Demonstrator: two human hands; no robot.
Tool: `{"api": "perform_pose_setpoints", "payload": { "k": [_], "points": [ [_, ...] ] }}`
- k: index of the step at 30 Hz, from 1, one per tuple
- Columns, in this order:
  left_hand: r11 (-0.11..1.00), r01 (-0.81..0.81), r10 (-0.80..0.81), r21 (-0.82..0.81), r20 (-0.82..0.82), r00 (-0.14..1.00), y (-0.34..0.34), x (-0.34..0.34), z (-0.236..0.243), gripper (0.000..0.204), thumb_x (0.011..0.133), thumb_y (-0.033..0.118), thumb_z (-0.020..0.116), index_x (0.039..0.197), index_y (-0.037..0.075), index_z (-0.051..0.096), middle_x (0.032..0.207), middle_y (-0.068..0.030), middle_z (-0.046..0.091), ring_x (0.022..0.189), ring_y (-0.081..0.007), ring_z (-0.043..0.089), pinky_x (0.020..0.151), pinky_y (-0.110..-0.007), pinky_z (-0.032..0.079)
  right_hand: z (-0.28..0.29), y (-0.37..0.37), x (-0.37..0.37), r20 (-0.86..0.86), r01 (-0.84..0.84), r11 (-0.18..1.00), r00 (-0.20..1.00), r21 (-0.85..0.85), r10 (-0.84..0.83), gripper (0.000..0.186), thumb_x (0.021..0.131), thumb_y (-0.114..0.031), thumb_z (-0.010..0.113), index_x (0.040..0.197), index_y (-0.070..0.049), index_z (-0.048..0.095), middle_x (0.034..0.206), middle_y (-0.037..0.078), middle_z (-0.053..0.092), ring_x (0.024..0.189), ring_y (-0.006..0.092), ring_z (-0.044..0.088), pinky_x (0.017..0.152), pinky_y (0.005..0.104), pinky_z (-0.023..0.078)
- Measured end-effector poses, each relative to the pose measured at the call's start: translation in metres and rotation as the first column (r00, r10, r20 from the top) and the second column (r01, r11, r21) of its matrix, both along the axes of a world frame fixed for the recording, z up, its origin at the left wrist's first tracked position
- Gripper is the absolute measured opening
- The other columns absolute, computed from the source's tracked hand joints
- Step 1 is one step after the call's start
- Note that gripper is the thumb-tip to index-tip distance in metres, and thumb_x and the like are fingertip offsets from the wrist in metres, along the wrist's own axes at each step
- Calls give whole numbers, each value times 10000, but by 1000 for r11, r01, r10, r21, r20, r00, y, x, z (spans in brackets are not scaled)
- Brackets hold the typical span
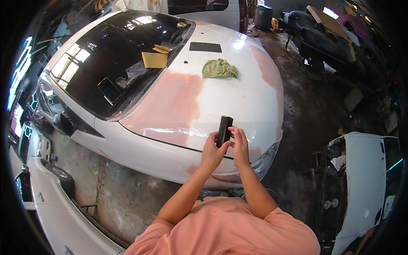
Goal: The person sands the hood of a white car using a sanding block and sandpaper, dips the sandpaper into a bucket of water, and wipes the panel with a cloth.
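Note:
Over the front of a white car hood (238, 97), I hold a black sanding block (224, 129) by its lower part. My left hand (212, 149) is closed round its left side, the thumb across the near end. On the other side, the fingertips of my right hand (240, 146) press on the block's edge. Pinkish filler patches (170, 102) cover parts of the hood. Farther up the hood lie a crumpled green cloth (219, 69) and a dark rectangular sheet (205, 46).
Yellow sandpaper sheets (154, 60), a phone (109, 90) and a tape roll (182, 24) rest on the windshield. A side mirror (63, 123) juts out at left. Another light car (63, 212) stands lower left; a white loose panel (363, 187) is at right, dark body parts (306, 36) behind.

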State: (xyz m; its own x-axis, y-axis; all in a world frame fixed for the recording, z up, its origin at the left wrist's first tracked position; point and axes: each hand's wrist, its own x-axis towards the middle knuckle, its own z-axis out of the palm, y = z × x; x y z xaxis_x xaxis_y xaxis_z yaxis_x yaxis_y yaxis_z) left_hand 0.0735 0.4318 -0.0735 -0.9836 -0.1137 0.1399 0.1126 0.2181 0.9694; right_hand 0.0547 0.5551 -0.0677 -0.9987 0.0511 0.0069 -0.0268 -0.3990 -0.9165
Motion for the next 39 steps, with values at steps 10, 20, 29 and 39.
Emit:
{"api": "perform_pose_setpoints", "payload": {
  "k": [10, 20, 29, 39],
  "points": [
    [842, -103, -55, 529, 276, 960, -29, -6, -9, 317, 1086, 227, 606, 1301, -5, 623, 1057, -62, 731, 864, -118, 707, 724, -274, 580, -12, 7, 2, -234, 93, 759, 969, 644, 80, 435, 1000, -290, 724, 1310, 9, 669, 1482, 239, 557, 1367, 361, 569, 1143, 438, 459],
    [569, 14, -330, 822, 212, 920, -52, 17, -3, 323, 1130, 204, 512, 1376, 8, 584, 1313, -127, 703, 1179, -235, 713, 1035, -442, 589, -16, 13, 7, -24, -151, 905, 984, 397, 174, 414, 969, -220, 736, 1274, 50, 660, 1281, 166, 677, 1194, 238, 642, 1054, 354, 491],
    [723, -129, -134, 679, 322, 937, -58, 18, -11, 280, 1125, 286, 551, 1207, 39, 654, 1080, -48, 751, 944, -141, 741, 820, -346, 630, 6, 18, 20, 73, -232, 973, 970, 7, 231, 384, 1001, -149, 677, 1315, 67, 621, 1196, 82, 691, 1095, 139, 647, 989, 292, 510],
    [783, -223, 43, 581, 307, 951, -31, 0, -5, 226, 1096, 262, 618, 1063, 52, 696, 901, -7, 732, 712, -80, 693, 655, -270, 602, 28, 7, 37, -121, -56, 950, 988, 306, 97, 502, 1119, -135, 495, 1603, -54, 392, 1396, 159, 591, 962, 138, 671, 772, 279, 609]
  ]
}}
